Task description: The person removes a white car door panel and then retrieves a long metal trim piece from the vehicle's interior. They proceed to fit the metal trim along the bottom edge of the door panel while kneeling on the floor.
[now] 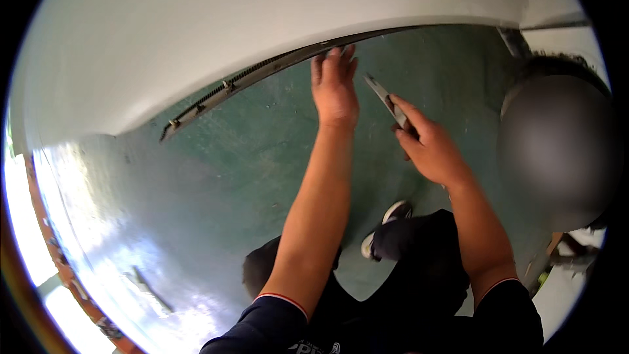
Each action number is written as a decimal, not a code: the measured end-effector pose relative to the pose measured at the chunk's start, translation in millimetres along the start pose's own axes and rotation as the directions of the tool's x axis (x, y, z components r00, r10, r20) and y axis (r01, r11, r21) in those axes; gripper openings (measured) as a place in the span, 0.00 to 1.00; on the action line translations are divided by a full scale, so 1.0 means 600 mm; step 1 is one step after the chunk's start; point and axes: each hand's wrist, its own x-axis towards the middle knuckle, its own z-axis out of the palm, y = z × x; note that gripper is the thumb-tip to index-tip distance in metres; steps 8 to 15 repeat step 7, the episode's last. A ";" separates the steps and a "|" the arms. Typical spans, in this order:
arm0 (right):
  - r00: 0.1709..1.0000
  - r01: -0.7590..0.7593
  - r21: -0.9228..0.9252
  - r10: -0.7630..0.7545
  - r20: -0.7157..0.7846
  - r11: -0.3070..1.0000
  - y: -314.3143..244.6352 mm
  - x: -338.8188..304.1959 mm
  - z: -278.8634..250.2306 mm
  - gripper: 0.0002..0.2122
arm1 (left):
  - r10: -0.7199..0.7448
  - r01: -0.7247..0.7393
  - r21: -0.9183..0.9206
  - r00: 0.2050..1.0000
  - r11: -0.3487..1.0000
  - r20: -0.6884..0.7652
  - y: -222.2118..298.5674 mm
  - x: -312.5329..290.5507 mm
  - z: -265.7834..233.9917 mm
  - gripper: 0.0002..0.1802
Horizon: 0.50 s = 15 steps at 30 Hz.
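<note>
A long dark trim strip (226,90) with several small clips runs along the lower edge of a large pale vehicle body panel (229,19). Its left end hangs away from the panel. My left hand (335,92) reaches up to the strip with bent fingers on its edge; the fingertips partly hide their own contact. To the right, my right hand (426,144) is closed around a slim grey metal hand tool (386,98). The tool's narrow tip points up and left, apart from the strip; its exact kind is unclear.
Close on the right is another person (557,151), blurred. Below my arms is a green floor (229,183), with my shoe (395,212) on it. A thin object (151,290) lies on the floor at lower left, near a bright opening with an orange-brown edge (56,249).
</note>
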 end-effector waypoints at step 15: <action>0.999 0.031 -0.402 -0.045 -0.024 0.915 -0.011 0.047 -0.030 0.26 | 0.271 -0.273 -0.061 0.962 0.960 -0.040 -0.062 0.047 0.032 0.22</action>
